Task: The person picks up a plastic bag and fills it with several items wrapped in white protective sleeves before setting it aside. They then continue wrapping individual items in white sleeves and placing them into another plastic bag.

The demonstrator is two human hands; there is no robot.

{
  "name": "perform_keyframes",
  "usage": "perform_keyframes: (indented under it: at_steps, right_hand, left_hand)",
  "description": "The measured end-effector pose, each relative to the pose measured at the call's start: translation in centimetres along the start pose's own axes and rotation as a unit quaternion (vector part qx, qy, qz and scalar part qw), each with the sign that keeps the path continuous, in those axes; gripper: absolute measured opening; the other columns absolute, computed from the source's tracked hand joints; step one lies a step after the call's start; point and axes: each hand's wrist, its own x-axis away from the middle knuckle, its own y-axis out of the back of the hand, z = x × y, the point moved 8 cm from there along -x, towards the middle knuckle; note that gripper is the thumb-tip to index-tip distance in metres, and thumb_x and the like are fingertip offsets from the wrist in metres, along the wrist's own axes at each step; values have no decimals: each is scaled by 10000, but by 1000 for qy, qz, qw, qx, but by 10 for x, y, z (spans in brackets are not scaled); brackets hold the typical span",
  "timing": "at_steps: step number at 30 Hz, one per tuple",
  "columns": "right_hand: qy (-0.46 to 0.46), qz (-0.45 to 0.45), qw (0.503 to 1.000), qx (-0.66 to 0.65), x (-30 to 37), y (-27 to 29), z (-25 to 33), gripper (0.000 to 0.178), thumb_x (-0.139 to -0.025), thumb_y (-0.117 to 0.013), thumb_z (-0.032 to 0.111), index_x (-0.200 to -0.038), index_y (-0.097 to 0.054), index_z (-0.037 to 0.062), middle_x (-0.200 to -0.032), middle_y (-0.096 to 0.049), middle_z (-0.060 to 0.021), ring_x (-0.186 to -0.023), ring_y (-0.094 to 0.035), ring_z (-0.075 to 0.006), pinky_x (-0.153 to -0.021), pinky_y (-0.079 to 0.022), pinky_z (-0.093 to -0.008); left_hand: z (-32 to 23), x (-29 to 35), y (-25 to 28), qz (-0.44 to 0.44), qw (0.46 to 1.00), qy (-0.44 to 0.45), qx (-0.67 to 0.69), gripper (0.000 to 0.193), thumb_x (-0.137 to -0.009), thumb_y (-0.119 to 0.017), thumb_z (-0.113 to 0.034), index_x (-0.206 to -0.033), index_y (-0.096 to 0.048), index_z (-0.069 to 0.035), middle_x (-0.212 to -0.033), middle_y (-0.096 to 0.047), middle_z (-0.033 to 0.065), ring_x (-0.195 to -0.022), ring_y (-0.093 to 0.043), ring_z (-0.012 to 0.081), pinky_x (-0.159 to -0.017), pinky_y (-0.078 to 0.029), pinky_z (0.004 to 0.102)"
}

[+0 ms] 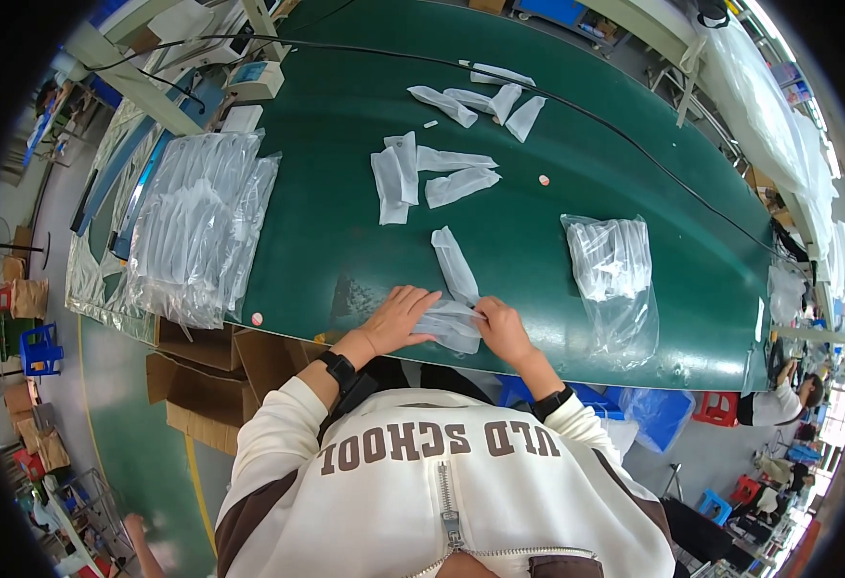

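Observation:
A frosted translucent plastic sleeve (453,328) lies at the near edge of the green table (345,260). On its left part rests my left hand (393,320), palm down, with its fingers stretched out. My right hand (506,330) is closed on the sleeve's right end, thumb and fingers pinched together. Just beyond both hands, another narrow wrapped piece (455,265) lies slanted, its near tip by my right fingers. What is inside these sleeves cannot be made out.
More frosted sleeves lie loose in the middle (398,178) and at the far side (499,101). A large clear bag of sleeves (196,217) is at left, a smaller filled bag (615,275) at right. A black cable (576,106) crosses the far table. Cardboard boxes (206,390) stand below left.

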Motion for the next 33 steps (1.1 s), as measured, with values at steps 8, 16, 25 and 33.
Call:
perform_keyframes:
  at_steps: [8,16,25,33]
  right_hand:
    - [-173,-110,979,4,-25,45,1,265,-805,-727,223,-934,-604,27,-805,-655,-204,-779,-658,-407,-668,-528,-470]
    - [-93,28,995,11,-62,-18,-11,171,-793,-672,78,-887,-541,18,-911,-653,-214,-840,-637,-426,-689,-515,-447]
    - [115,-4,993,33,-50,-7,27,183,-744,-574,-48,-881,-499,47,-852,-593,-151,-786,-613,-407,-663,-485,-490]
    - [131,29,987,84,-38,-9,24,163,-753,-602,-6,-866,-513,71,-860,-606,-111,-755,-636,-356,-632,-511,-444]
  left_hand:
    - [3,2,1,4,1000,-10,-3,745,-748,-796,-348,-1338,-483,-18,-1198,-512,131,-1106,-475,311,-994,-389,431]
    - [0,-7,3,9,1000,7,23,686,-701,-828,-363,-1241,-573,-27,-1258,-492,156,-1229,-420,349,-1059,-360,477]
    - [-1,-17,27,-33,999,15,-32,577,-637,-853,-398,-1094,-669,-96,-1438,-376,196,-1390,-277,395,-1130,-268,566]
    - [13,-13,4,15,999,4,32,568,-669,-844,-375,-1111,-654,-74,-1311,-438,175,-1269,-377,397,-1070,-361,501]
